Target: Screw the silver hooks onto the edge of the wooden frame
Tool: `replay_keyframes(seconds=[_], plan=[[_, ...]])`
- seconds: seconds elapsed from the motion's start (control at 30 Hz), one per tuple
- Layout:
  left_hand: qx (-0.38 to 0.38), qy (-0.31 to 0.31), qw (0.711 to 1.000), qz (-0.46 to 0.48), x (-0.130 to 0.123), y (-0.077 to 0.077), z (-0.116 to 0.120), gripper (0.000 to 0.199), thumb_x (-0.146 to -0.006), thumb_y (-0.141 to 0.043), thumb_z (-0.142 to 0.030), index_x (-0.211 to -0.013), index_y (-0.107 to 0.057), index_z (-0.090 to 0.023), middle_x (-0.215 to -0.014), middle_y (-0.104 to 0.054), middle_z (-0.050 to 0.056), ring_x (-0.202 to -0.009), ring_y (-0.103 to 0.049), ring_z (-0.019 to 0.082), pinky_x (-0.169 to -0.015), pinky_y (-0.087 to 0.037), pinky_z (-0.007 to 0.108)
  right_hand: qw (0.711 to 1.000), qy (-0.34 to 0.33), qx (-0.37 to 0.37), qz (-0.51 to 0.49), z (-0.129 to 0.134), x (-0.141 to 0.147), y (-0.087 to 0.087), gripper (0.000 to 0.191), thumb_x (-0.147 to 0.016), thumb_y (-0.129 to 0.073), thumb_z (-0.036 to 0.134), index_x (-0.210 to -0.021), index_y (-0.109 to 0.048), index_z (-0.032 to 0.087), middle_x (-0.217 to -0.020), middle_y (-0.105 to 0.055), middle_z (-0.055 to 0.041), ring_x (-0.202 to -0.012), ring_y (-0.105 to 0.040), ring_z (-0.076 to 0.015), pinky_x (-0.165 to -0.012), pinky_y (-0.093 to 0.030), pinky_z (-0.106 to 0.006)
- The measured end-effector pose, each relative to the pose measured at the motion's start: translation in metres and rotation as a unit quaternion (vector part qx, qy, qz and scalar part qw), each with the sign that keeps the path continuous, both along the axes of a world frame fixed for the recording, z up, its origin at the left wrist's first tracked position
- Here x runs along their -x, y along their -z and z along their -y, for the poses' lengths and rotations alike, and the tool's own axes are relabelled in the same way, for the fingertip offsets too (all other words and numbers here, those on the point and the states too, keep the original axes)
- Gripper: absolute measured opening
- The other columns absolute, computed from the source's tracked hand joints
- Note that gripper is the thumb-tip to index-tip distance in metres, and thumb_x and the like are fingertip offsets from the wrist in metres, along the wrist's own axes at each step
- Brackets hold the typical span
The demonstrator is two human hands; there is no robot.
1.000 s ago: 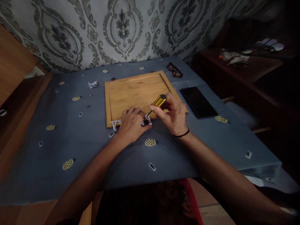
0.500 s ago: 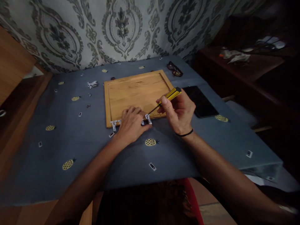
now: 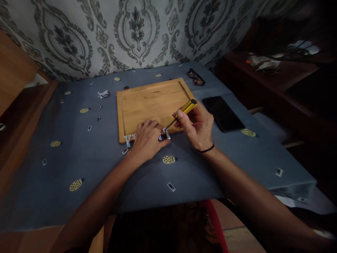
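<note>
A framed wooden cabinet door point(image 3: 150, 105) lies flat on the table. Metal hinges sit along its near edge: one hinge point(image 3: 127, 140) at the left corner, another hinge point(image 3: 166, 133) farther right. My left hand point(image 3: 147, 138) presses over that edge, its thumb and forefinger closed around the right-hand hinge; the palm hides part of the metal between. In my right hand point(image 3: 197, 124) is a screwdriver point(image 3: 187, 106) with a yellow and black handle, tilted, fingers wrapped round it. Its tip meets the right-hand hinge.
A loose hinge point(image 3: 103, 94) and small screws point(image 3: 99, 118) lie left of the door. Right of it is a black tablet or phone point(image 3: 223, 113), with eyeglasses point(image 3: 196, 77) behind. A blue pineapple-print cloth point(image 3: 86, 154) covers the table. Wooden furniture point(image 3: 18, 70) stands at the left.
My right hand and the screwdriver handle have shifted slightly left, while the tip stays at the hinge. My left hand has kept its place.
</note>
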State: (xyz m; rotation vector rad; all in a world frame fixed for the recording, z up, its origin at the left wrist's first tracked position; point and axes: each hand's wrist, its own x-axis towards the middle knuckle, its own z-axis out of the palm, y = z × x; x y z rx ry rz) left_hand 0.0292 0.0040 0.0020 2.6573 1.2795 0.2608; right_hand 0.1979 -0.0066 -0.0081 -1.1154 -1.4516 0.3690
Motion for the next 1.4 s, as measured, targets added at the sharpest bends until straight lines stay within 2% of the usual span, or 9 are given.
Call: replay_keyframes(seconds=[0.27,0.47,0.57,0.8,1.03,1.4], plan=[[-0.004,-0.003,1.000,0.010,0.000,0.003,-0.001,0.033,-0.087,-0.074,-0.043,-0.108,-0.068,-0.017,-0.116,-0.066,0.008,-0.115,-0.055,0.029,-0.096,-0.043,0.044,0.998,-0.064,0.025,0.007,-0.002,-0.008,-0.006,0.033,-0.089,-0.068,0.055,-0.083,-0.061,0.023,-0.075,-0.065,0.0005,-0.055,-0.064,-0.0122,-0.048,-0.049,-0.026],[-0.015,0.002,1.000,0.012,0.000,0.005,-0.001,0.033,-0.088,-0.073,-0.043,-0.107,-0.068,-0.017,-0.114,-0.066,0.008,-0.114,-0.055,0.030,-0.096,-0.043,0.044,0.991,-0.118,0.061,-0.011,-0.004,-0.013,-0.010,0.034,-0.086,-0.071,0.054,-0.095,-0.069,0.021,-0.078,-0.068,0.0003,-0.057,-0.065,-0.0119,-0.054,-0.053,-0.027],[-0.009,0.001,1.000,0.012,0.000,0.005,-0.001,0.033,-0.088,-0.072,-0.043,-0.108,-0.068,-0.017,-0.114,-0.065,0.009,-0.114,-0.054,0.030,-0.096,-0.043,0.045,0.988,-0.136,0.073,0.001,-0.005,-0.014,-0.010,0.035,-0.086,-0.072,0.054,-0.091,-0.071,0.019,-0.075,-0.068,0.0002,-0.058,-0.065,-0.0120,-0.055,-0.053,-0.026],[-0.001,0.001,1.000,0.017,0.001,0.005,-0.001,0.034,-0.089,-0.072,-0.043,-0.112,-0.068,-0.018,-0.116,-0.065,0.008,-0.115,-0.053,0.030,-0.097,-0.041,0.045,0.993,-0.110,0.050,0.012,-0.008,-0.014,-0.005,0.032,-0.084,-0.075,0.052,-0.084,-0.068,0.021,-0.069,-0.064,0.0022,-0.055,-0.063,-0.0121,-0.052,-0.050,-0.026],[-0.010,0.001,1.000,0.015,0.001,0.007,-0.002,0.034,-0.088,-0.073,-0.045,-0.108,-0.068,-0.017,-0.116,-0.065,0.007,-0.115,-0.053,0.030,-0.096,-0.042,0.044,0.998,-0.034,0.011,0.060,-0.009,-0.011,0.000,0.035,-0.083,-0.074,0.057,-0.076,-0.064,0.023,-0.062,-0.057,0.0023,-0.053,-0.056,-0.0134,-0.048,-0.044,-0.028],[-0.021,0.008,1.000,0.015,0.002,0.006,-0.001,0.033,-0.089,-0.072,-0.043,-0.109,-0.068,-0.017,-0.115,-0.066,0.009,-0.114,-0.054,0.030,-0.096,-0.043,0.046,0.999,-0.005,-0.017,0.051,0.000,-0.001,0.002,0.029,-0.093,-0.063,0.049,-0.083,-0.065,0.022,-0.068,-0.061,0.0009,-0.056,-0.059,-0.0127,-0.053,-0.050,-0.029]])
